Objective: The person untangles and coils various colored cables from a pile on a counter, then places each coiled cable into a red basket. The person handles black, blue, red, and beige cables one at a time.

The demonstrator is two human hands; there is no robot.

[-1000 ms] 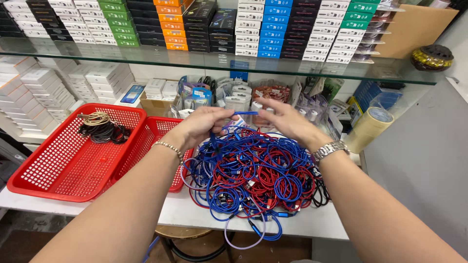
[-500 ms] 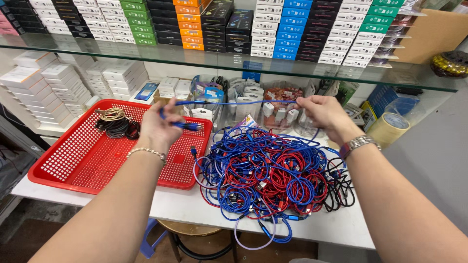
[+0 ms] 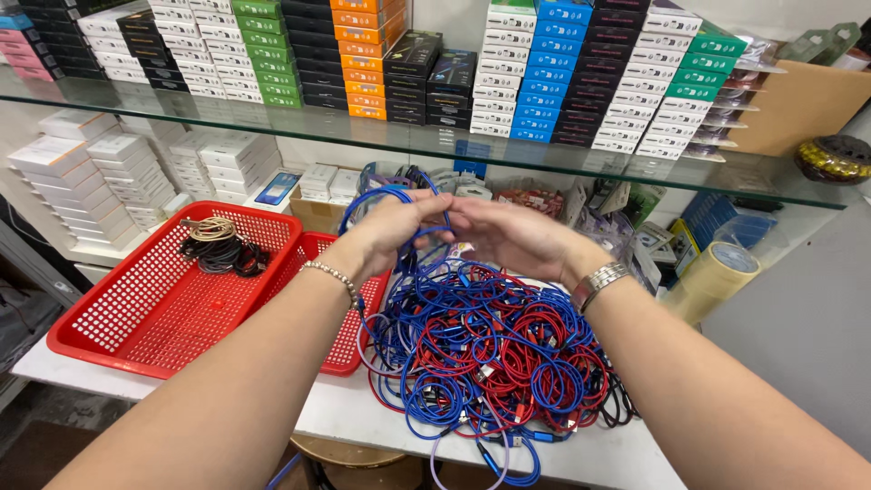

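Note:
A blue cable (image 3: pixel 386 196) loops up between my two hands, above a tangled pile of blue and red cables (image 3: pixel 490 349) on the white counter (image 3: pixel 599 454). My left hand (image 3: pixel 395 229), with a bead bracelet on its wrist, pinches the cable. My right hand (image 3: pixel 513 238), with a metal watch on its wrist, meets it fingertip to fingertip and holds the same cable. Both hands hover over the far left part of the pile.
A red perforated basket (image 3: pixel 136 318) at the left holds coiled black and tan cables (image 3: pixel 218 247); a second red basket (image 3: pixel 349 331) lies partly under it. A glass shelf (image 3: pixel 363 136) carries stacked coloured boxes. A tape roll (image 3: pixel 712 277) stands at the right.
My hands were apart, stretching the blue cable straight; they have come together above the pile and the cable now forms a loop.

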